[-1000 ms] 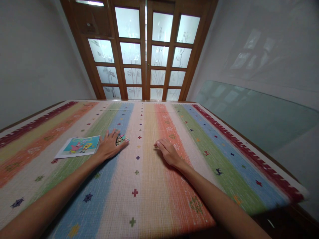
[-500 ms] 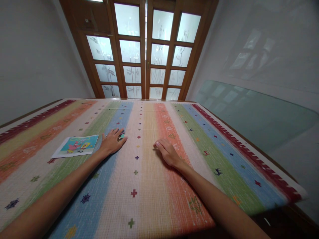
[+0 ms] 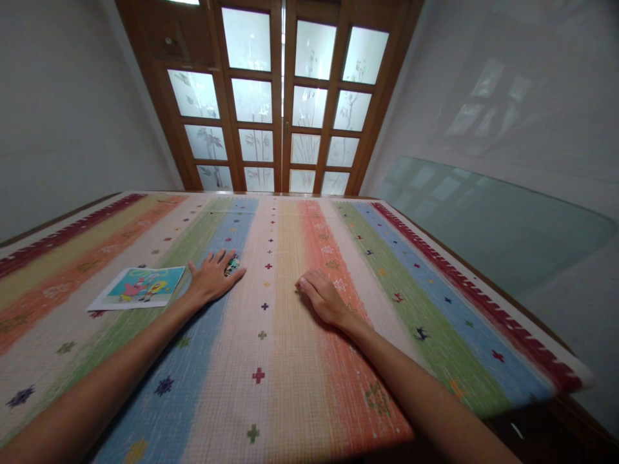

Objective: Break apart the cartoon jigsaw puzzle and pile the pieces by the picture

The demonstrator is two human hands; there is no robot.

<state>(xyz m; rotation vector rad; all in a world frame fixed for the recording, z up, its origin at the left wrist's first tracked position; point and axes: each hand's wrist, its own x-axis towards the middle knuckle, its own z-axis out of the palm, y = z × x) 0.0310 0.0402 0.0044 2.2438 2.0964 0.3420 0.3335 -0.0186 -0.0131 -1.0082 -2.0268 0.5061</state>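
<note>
Your left hand (image 3: 211,278) flat over puzzle pieces (image 3: 233,264), drawn closer since a second ago, right of picture card (image 3: 138,287); right hand (image 3: 323,297) loosely curled, empty.

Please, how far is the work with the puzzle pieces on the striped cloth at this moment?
Done: a cartoon picture card lies flat on the striped cloth, beside the left hand. In hand: that hand rests spread over a small pile of puzzle pieces, only partly visible under the fingers. The right hand lies loosely curled on the cloth, holding nothing. Left: no pieces are spread out or joined anywhere on the cloth.
</note>
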